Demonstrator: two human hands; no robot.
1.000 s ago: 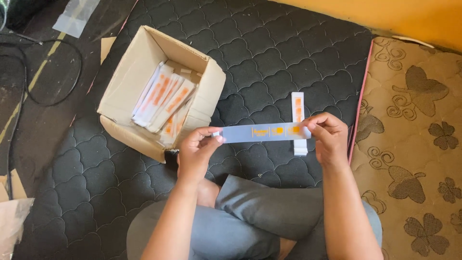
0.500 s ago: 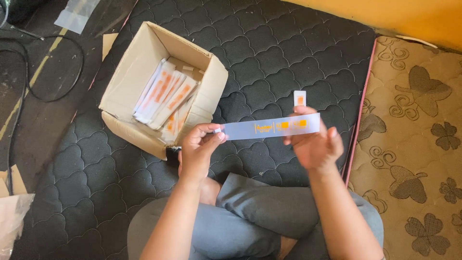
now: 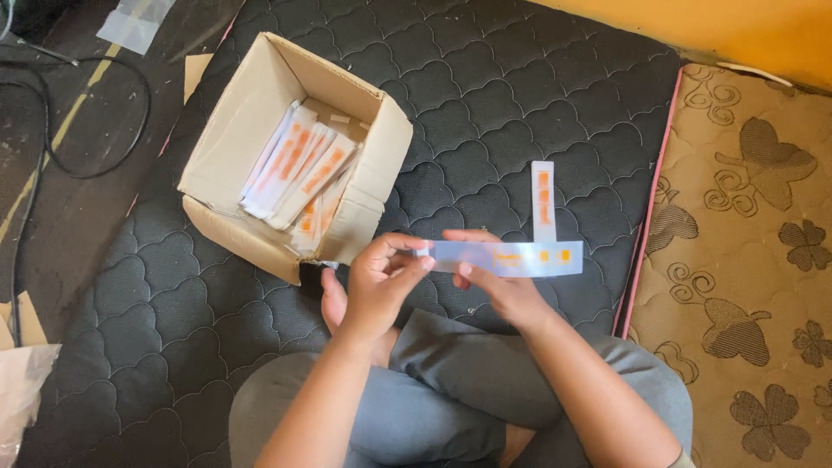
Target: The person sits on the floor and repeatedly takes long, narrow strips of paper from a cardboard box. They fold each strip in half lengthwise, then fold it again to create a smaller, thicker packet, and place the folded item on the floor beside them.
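I hold a long flat pale-blue packet with orange marks (image 3: pixel 520 258) level in front of me. My left hand (image 3: pixel 379 286) pinches its left end. My right hand (image 3: pixel 501 290) supports it from below near the middle, fingers curled under it. A second, similar white and orange packet (image 3: pixel 543 199) lies upright on the black quilted mattress (image 3: pixel 485 113) just behind the held one. An open cardboard box (image 3: pixel 225 165) to the left holds several more such packets (image 3: pixel 299 173).
My crossed legs in grey trousers (image 3: pixel 451 381) sit below the hands. A beige flower-patterned mat (image 3: pixel 745 260) lies to the right. Black cables (image 3: pixel 52 165) and a clear plastic bag (image 3: pixel 22 390) rest on the dark floor at left.
My right hand slid from the packet's right end toward its middle, under it. The packet shifted slightly right and lower. The packet on the mattress stayed put.
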